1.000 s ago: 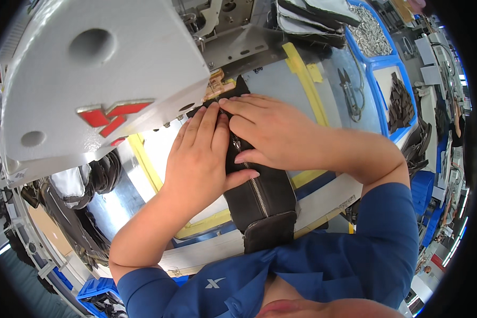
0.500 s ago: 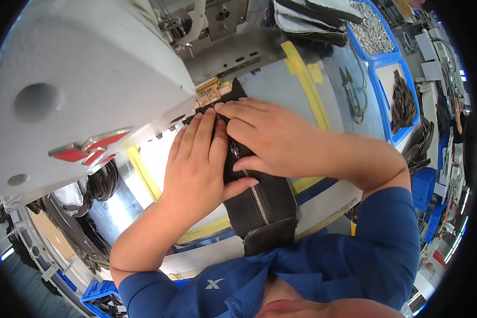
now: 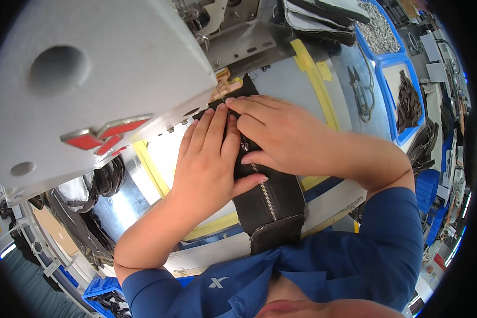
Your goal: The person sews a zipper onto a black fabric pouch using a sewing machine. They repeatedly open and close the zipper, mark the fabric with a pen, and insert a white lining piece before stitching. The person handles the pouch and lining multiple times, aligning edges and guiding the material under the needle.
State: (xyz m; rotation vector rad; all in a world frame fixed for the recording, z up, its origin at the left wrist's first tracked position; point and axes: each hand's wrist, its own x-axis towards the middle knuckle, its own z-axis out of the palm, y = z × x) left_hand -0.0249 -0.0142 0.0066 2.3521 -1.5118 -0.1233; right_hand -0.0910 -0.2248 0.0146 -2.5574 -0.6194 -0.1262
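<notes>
A black pouch with a metal zipper (image 3: 267,204) lies on the metal sewing table, its far end under the grey sewing machine head (image 3: 90,79). My left hand (image 3: 209,159) lies flat on the pouch's left side, fingers stretched toward the needle area. My right hand (image 3: 281,140) presses flat on the pouch's right side, fingertips beside the zipper line. Both hands hold the piece down against the table next to the machine's foot, which is mostly hidden by the machine head.
Yellow tape strips (image 3: 315,79) mark the table top. Blue bins at the right hold metal parts (image 3: 379,32) and dark pieces (image 3: 408,100); small snips (image 3: 358,90) lie near them. Black bag pieces are stacked at the top (image 3: 323,18) and hang at the left (image 3: 90,212).
The view has tilted so the machine head looms larger. Both hands have stayed pressed on the pouch and slid with it slightly toward the needle.
</notes>
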